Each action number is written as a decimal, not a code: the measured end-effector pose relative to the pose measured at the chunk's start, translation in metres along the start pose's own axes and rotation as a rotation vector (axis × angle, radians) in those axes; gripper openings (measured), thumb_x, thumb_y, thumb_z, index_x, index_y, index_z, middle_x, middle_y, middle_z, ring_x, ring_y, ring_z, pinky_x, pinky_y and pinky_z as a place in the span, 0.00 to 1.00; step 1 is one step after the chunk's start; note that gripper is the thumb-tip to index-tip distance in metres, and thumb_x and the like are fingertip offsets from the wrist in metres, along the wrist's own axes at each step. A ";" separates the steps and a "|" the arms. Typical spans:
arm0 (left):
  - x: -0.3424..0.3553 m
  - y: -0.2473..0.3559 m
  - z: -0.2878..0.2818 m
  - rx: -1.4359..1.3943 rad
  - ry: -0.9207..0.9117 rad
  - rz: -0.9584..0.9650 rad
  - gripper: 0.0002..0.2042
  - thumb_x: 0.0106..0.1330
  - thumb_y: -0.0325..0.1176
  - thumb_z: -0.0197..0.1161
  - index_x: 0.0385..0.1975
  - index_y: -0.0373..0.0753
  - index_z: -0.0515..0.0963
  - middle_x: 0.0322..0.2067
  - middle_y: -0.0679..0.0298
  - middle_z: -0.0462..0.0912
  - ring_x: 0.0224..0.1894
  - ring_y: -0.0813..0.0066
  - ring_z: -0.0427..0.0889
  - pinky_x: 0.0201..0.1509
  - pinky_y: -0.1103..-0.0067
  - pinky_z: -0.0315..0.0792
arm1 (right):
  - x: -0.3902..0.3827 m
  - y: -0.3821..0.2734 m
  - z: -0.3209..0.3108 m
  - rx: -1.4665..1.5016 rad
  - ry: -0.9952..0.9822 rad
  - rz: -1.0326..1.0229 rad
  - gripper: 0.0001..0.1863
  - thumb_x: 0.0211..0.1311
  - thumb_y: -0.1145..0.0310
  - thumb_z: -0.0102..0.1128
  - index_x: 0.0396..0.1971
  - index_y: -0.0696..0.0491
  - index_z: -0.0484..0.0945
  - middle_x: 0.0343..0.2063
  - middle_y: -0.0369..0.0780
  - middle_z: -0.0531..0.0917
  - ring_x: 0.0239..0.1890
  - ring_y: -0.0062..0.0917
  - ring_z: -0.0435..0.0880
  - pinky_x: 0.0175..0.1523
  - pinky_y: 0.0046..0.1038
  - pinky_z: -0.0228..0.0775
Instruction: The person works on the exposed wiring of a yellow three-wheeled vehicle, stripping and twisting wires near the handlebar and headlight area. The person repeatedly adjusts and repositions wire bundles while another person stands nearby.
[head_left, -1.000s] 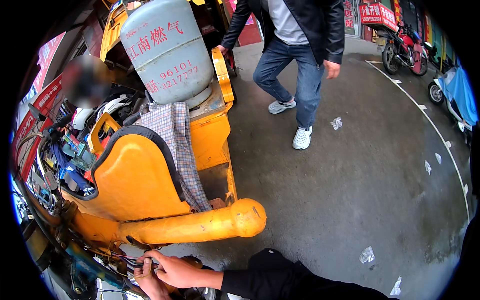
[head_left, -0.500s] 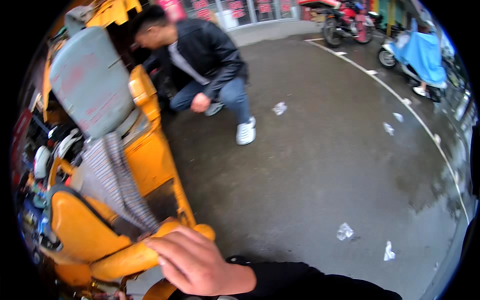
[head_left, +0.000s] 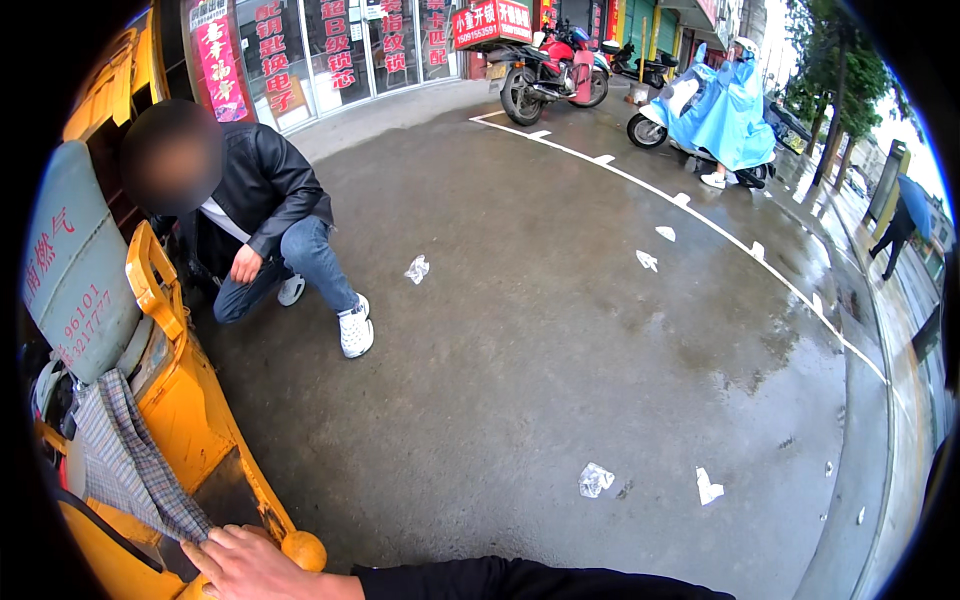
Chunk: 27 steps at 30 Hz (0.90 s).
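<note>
My right hand (head_left: 262,568) reaches in from the lower edge on a black-sleeved forearm, its fingers loosely extended over the yellow vehicle (head_left: 185,405) at the bottom left, beside the lower end of a checked cloth (head_left: 130,445). Whatever lies under the fingers is mostly hidden. A grey gas cylinder (head_left: 80,250) stands on the vehicle at the far left, partly cut off. My left hand is out of view.
A person (head_left: 270,220) in a dark jacket squats beside the vehicle on wet pavement (head_left: 500,380). A red motorcycle (head_left: 555,75) stands at the back. A person in a blue cape (head_left: 725,120) is on a scooter; another carries an umbrella (head_left: 910,200).
The view has swung right and up. My hands were at the wiring; my left has left view and my right is on the vehicle's body. The standing person has squatted.
</note>
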<state>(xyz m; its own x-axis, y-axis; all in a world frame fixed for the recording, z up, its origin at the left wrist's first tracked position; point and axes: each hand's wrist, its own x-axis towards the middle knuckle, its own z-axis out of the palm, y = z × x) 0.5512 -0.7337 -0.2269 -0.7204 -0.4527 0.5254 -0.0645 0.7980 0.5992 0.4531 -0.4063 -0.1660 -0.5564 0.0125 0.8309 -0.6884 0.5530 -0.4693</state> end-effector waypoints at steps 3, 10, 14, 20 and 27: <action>0.006 -0.026 -0.003 0.015 -0.002 0.041 0.10 0.67 0.35 0.62 0.44 0.43 0.84 0.29 0.48 0.79 0.30 0.51 0.75 0.38 0.61 0.68 | -0.015 0.011 0.011 0.000 -0.178 0.030 0.28 0.61 0.58 0.60 0.53 0.65 0.74 0.38 0.45 0.80 0.42 0.34 0.77 0.48 0.35 0.69; 0.020 -0.087 -0.036 0.221 -0.053 0.211 0.10 0.65 0.32 0.63 0.45 0.44 0.83 0.27 0.49 0.81 0.28 0.49 0.76 0.38 0.60 0.68 | -0.016 0.020 0.013 0.156 -0.133 0.032 0.27 0.64 0.59 0.61 0.53 0.67 0.74 0.33 0.42 0.79 0.38 0.32 0.77 0.47 0.33 0.71; 0.010 -0.092 -0.037 0.089 0.015 0.127 0.13 0.61 0.31 0.66 0.46 0.41 0.83 0.27 0.49 0.80 0.32 0.50 0.77 0.37 0.59 0.67 | -0.018 0.019 0.016 0.166 -0.137 0.025 0.26 0.64 0.60 0.61 0.53 0.67 0.74 0.33 0.41 0.79 0.39 0.31 0.77 0.48 0.33 0.70; 0.004 -0.083 -0.041 0.226 -0.018 0.173 0.13 0.62 0.31 0.65 0.46 0.40 0.83 0.26 0.53 0.77 0.29 0.54 0.73 0.36 0.62 0.66 | -0.019 0.022 0.008 0.194 -0.145 0.050 0.26 0.63 0.61 0.61 0.53 0.67 0.74 0.33 0.42 0.80 0.40 0.32 0.77 0.48 0.32 0.70; 0.005 -0.045 -0.028 -0.028 -0.030 -0.048 0.09 0.70 0.35 0.62 0.32 0.35 0.80 0.26 0.57 0.75 0.32 0.67 0.72 0.35 0.72 0.67 | -0.021 0.022 0.012 0.181 -0.147 0.052 0.27 0.62 0.61 0.62 0.54 0.66 0.74 0.38 0.43 0.82 0.45 0.34 0.78 0.51 0.32 0.71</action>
<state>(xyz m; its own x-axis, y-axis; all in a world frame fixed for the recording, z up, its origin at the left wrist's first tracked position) 0.5697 -0.7825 -0.2345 -0.7376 -0.4775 0.4774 -0.0807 0.7643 0.6398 0.4437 -0.4039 -0.1971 -0.6460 -0.0911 0.7579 -0.7218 0.3962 -0.5676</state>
